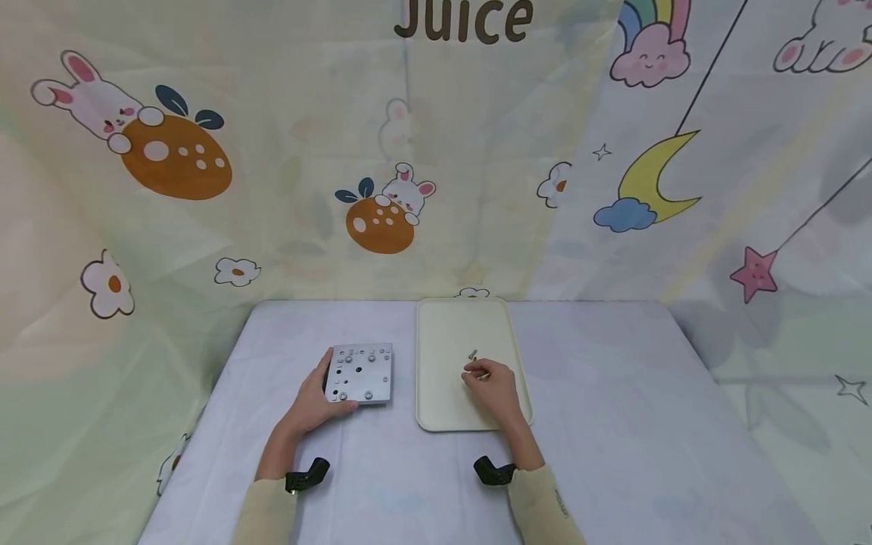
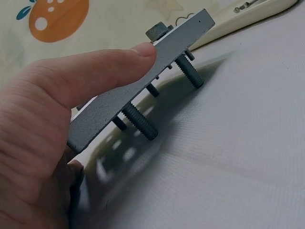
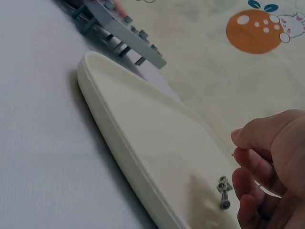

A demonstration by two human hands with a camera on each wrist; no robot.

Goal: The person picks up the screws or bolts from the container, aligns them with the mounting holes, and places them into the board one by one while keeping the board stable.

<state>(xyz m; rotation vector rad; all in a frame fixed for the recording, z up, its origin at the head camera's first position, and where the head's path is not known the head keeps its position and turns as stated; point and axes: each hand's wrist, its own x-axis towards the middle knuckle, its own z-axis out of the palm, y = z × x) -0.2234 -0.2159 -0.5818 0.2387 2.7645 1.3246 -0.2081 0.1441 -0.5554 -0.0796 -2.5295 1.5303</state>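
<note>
My left hand [image 1: 315,401] grips a grey metal plate [image 1: 375,375] by its left side, thumb along the near edge. Cap-head bolts [image 2: 156,31] stand on its top face, and threaded shanks [image 2: 140,121] stick out beneath, close over the white cloth. My right hand [image 1: 496,390] is over the cream tray [image 1: 443,409], fingers curled and thumb near the index fingertip. A small brass-coloured metal piece [image 1: 482,376] shows at these fingers, mostly hidden; its kind I cannot tell. Just beyond them, a few small screws [image 3: 224,193] lie together on the tray.
The tray stands right of the plate, its far end by the table's back edge. White cloth [image 1: 599,424] covers the table. A printed curtain [image 1: 286,151] hangs behind and at the sides. Each wrist bears a black camera mount [image 1: 308,475].
</note>
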